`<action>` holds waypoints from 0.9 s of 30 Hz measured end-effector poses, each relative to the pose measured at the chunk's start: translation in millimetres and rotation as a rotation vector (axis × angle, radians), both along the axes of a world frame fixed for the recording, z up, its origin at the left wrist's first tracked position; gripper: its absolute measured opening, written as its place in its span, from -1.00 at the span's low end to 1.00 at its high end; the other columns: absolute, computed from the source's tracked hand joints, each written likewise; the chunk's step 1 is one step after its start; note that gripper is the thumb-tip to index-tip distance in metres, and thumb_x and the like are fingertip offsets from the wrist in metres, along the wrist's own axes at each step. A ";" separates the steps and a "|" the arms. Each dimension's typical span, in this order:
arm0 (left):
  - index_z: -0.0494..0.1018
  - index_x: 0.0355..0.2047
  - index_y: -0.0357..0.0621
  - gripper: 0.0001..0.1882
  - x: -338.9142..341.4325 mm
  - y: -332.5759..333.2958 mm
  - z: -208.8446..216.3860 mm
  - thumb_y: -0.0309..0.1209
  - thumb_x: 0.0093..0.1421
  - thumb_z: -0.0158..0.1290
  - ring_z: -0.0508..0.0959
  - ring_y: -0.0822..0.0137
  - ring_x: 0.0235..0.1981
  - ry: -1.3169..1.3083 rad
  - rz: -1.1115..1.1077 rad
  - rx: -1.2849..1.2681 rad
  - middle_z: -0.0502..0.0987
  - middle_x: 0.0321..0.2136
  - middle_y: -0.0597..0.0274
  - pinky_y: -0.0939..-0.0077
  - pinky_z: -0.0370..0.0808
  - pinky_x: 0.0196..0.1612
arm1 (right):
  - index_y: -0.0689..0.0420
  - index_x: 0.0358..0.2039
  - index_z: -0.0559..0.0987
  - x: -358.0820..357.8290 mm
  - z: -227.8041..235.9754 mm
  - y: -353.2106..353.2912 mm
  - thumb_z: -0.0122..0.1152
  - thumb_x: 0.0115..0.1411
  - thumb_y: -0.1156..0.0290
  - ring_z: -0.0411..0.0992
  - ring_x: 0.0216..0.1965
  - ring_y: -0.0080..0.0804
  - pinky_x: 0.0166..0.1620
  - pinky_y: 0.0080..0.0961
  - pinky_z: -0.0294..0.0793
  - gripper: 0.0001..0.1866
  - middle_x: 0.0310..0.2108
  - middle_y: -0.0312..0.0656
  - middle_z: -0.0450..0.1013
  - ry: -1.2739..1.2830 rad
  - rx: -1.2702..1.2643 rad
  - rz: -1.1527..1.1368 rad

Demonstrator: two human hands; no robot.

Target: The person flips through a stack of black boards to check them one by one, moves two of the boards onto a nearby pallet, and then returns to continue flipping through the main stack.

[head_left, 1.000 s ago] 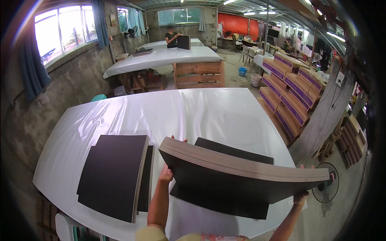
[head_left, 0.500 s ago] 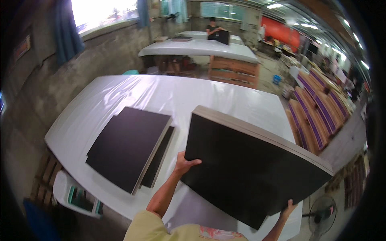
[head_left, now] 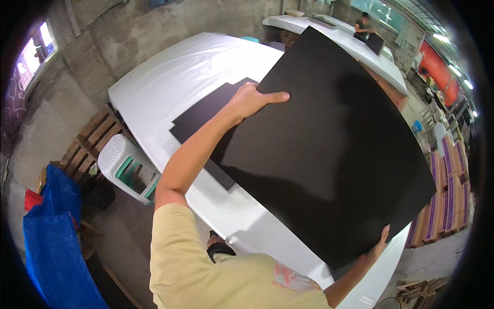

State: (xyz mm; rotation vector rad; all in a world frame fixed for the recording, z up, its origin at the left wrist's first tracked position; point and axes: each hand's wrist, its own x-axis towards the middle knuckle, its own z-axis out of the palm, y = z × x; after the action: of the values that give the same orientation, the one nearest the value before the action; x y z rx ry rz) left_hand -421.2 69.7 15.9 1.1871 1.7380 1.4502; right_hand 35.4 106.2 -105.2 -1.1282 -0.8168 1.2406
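A stack of large black boards (head_left: 324, 139) is tilted up in front of me, its broad black face toward me. My left hand (head_left: 252, 101) grips the upper left edge, thumb lying on the face and fingers out of sight behind. Low on the right, my right hand (head_left: 378, 247) is closed round the edge, mostly hidden by the boards. More black boards (head_left: 203, 113) lie flat on the white-covered table (head_left: 175, 72), partly covered by my left arm and the held stack. Whether the stack's lower edge rests on the table, I cannot tell.
A white and green plastic stool (head_left: 128, 167) stands left of the table, by a wooden pallet (head_left: 95, 136). Blue sheeting (head_left: 54, 226) lies at lower left. Behind, another person (head_left: 362, 28) works at a second white table (head_left: 339, 41). Purple-striped cartons (head_left: 445, 190) are piled at right.
My view has swung to the left. The boards have turned and tipped so their face fills more of the view and their pale edges no longer show. Both hands keep their grip.
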 end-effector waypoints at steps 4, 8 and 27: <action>0.43 -0.23 -0.49 -0.23 -103.9 -16.8 -17.0 0.02 -0.21 0.30 0.56 0.22 -0.36 0.132 0.207 -0.182 0.53 -0.40 -0.05 0.43 0.49 -0.29 | 0.41 -0.09 0.39 -96.5 -2.8 -6.7 0.27 0.00 0.05 0.44 -0.21 -0.21 -0.15 -0.36 0.47 -0.32 -0.16 0.01 0.41 0.007 -0.126 0.045; 0.39 -0.16 -0.49 -0.19 -205.2 -25.6 -37.9 0.03 -0.20 0.29 0.56 0.19 -0.33 0.012 0.090 -0.235 0.52 -0.33 -0.09 0.40 0.49 -0.22 | 0.38 -0.15 0.45 -196.5 -0.5 -18.5 0.29 0.00 0.10 0.48 -0.29 -0.28 -0.19 -0.42 0.49 -0.41 -0.24 -0.05 0.46 -0.028 -0.116 0.097; 0.43 -0.24 -0.57 -0.20 -406.5 36.9 -194.6 0.10 -0.13 0.20 0.55 0.19 -0.29 -0.207 0.060 -0.649 0.54 -0.32 -0.06 0.41 0.44 -0.19 | 0.41 -0.08 0.41 -372.2 -84.7 58.7 0.31 -0.01 0.12 0.45 -0.21 -0.28 -0.11 -0.42 0.43 -0.36 -0.20 -0.03 0.45 -0.192 -0.497 0.275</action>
State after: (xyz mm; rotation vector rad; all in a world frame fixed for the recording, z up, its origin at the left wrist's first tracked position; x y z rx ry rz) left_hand -827.7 106.6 -178.7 0.6216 1.8924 0.8805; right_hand -336.9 164.8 -189.8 -1.5919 -0.8505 1.6396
